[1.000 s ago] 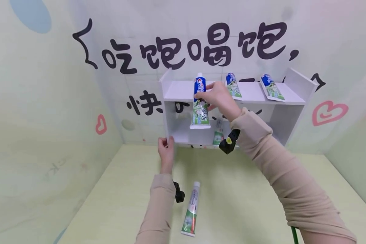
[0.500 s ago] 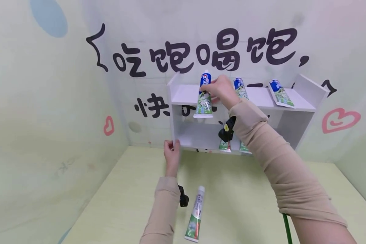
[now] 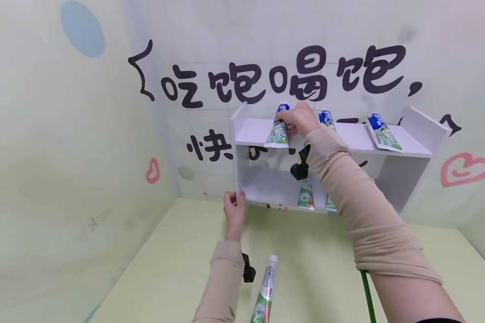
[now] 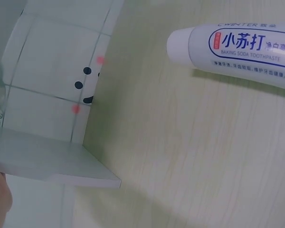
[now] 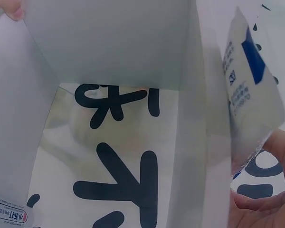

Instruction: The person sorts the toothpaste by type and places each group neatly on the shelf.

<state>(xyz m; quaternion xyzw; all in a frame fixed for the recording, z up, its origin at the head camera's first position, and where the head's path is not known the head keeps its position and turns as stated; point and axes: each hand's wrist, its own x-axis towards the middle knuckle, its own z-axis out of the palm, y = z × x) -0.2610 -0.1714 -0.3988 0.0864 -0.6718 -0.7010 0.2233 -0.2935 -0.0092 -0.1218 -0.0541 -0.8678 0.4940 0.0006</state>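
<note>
My right hand [image 3: 303, 117] pinches a blue and green toothpaste tube [image 3: 279, 137] at the left of the upper board of a white two-tier shelf [image 3: 262, 183]. The tube's flat end points toward me, right at the board's front edge; its back shows in the right wrist view [image 5: 251, 85]. With thumb and fingers, my left hand [image 3: 234, 210] grips the lower front edge of the shelf's left side panel [image 4: 61, 164]. A white and green baking soda toothpaste tube [image 3: 265, 289] lies on the table nearer me, its cap toward the shelf.
Two more blue and green tubes, one in the middle [image 3: 326, 119] and one at the right [image 3: 384, 132], lie on the upper board. White and green tubes [image 3: 306, 197] lie on the lower board, partly behind my right arm. A lettered wall [image 3: 210, 40] stands behind.
My right hand has brought the blue and green tube down and back onto the upper board. My left hand keeps its grip on the shelf. The head view has shifted.
</note>
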